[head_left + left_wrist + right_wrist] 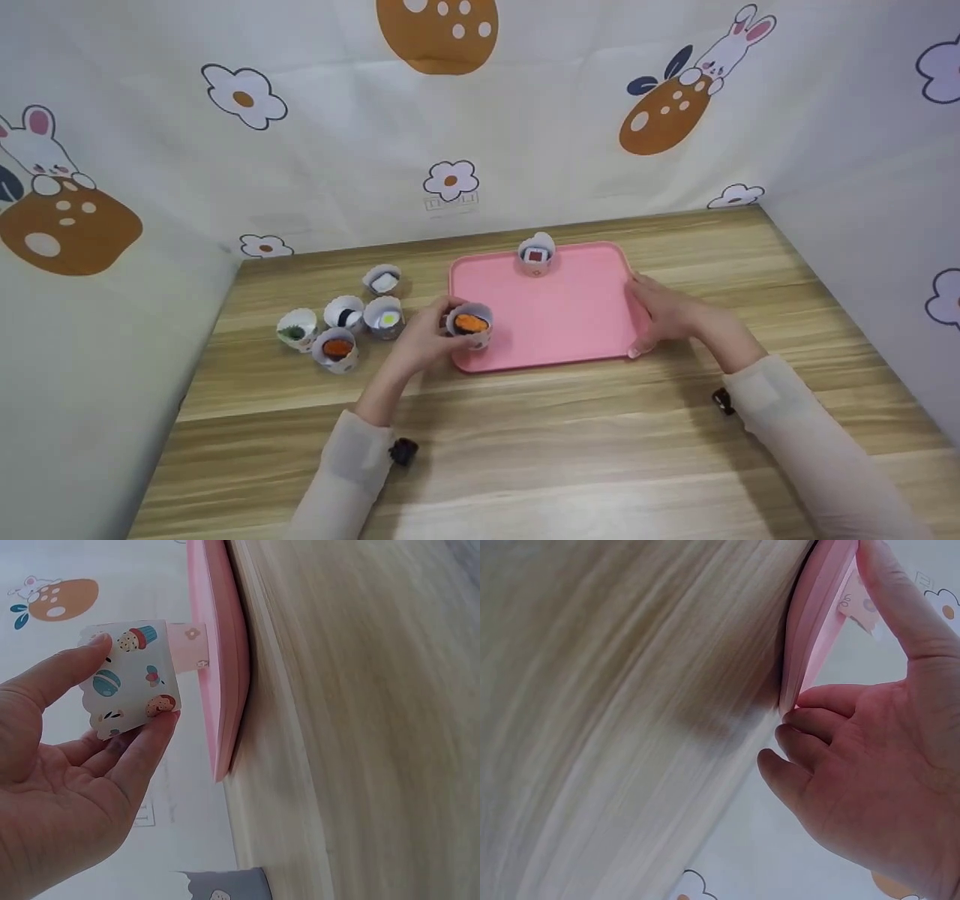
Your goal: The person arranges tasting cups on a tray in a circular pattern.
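Orange-topped cup (481,343) pinched by left hand (424,341), tray's (559,322) left edge; right hand (667,309) spread against right; one cup (536,266) aboard, five others (345,309) left on desk (525,442).

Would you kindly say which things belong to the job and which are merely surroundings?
Job:
white printed paper cup with orange filling, in the left hand
pink rectangular tray
paper cup with red-centred filling, on the tray
likely, five other scalloped paper cups

Surroundings:
brown wood-grain table
white rabbit-print backdrop

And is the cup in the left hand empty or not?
Not empty: looking down from the head view, an orange piece shows inside the cup.
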`<state>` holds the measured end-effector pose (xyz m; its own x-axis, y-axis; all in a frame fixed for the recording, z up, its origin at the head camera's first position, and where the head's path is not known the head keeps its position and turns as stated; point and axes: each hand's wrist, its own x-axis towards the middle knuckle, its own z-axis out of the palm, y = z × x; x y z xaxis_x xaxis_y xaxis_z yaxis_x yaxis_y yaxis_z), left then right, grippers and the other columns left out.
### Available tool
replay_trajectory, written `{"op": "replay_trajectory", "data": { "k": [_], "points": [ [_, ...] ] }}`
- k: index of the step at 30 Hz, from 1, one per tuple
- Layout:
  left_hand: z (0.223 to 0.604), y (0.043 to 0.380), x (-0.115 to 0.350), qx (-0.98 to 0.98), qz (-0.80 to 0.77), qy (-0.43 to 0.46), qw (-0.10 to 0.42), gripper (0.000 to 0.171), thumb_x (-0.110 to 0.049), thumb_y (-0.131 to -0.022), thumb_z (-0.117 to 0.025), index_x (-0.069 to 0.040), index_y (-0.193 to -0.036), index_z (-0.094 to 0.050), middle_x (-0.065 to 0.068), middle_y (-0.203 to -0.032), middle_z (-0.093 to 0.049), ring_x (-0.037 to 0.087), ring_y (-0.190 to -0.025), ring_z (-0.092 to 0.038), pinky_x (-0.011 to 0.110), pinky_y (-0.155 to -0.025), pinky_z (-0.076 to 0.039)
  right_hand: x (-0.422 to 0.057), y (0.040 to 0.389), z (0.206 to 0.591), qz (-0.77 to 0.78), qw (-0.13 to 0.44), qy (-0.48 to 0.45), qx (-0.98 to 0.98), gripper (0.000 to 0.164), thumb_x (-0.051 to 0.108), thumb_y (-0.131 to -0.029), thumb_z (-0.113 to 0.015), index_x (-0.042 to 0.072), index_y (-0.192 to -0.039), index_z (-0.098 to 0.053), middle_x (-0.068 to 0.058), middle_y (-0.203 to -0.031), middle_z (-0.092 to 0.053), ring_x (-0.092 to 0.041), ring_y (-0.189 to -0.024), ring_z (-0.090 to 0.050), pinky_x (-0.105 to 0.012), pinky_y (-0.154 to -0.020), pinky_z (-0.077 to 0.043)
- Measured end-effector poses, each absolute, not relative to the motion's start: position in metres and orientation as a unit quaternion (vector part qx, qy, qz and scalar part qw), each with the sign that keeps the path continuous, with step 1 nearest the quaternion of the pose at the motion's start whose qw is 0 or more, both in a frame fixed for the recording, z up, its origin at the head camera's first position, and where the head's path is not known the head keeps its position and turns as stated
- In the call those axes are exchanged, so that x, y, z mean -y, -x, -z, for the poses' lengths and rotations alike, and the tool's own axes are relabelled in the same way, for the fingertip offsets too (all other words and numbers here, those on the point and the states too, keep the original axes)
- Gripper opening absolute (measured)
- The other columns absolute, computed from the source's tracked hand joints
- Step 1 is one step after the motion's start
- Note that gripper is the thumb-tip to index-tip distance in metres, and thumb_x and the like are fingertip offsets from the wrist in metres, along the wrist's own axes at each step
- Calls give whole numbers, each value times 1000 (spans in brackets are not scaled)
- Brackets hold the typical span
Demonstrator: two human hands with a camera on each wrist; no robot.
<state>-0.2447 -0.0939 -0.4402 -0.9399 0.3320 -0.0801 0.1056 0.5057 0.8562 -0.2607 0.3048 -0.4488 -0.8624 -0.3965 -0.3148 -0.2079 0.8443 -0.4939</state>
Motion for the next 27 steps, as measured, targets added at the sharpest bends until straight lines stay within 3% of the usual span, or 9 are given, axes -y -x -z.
{"op": "replay_trajectory", "data": {
  "k": [17, 27],
  "points": [
    [441, 247, 76, -852, -489, -125, 141, 54, -16, -84, -80, -8, -131, -56, 12, -132, -61, 28, -124, -56, 48, -111, -45, -298, 265, 445, 185, 221, 159, -944, 132, 42, -67, -90, -9, -155, -6, -33, -162, 2, -51, -150, -3, -59, -124, -10],
    [443, 251, 63, -840, -508, -135, 136, 51, -11, -84, -79, -6, -129, -55, 13, -131, -60, 30, -122, -58, 47, -109, -47, -298, 265, 445, 177, 209, 175, -946, 129, 39, -67, -91, -15, -153, -10, -37, -160, -3, -53, -149, -7, -59, -123, -13]
  ]
}}
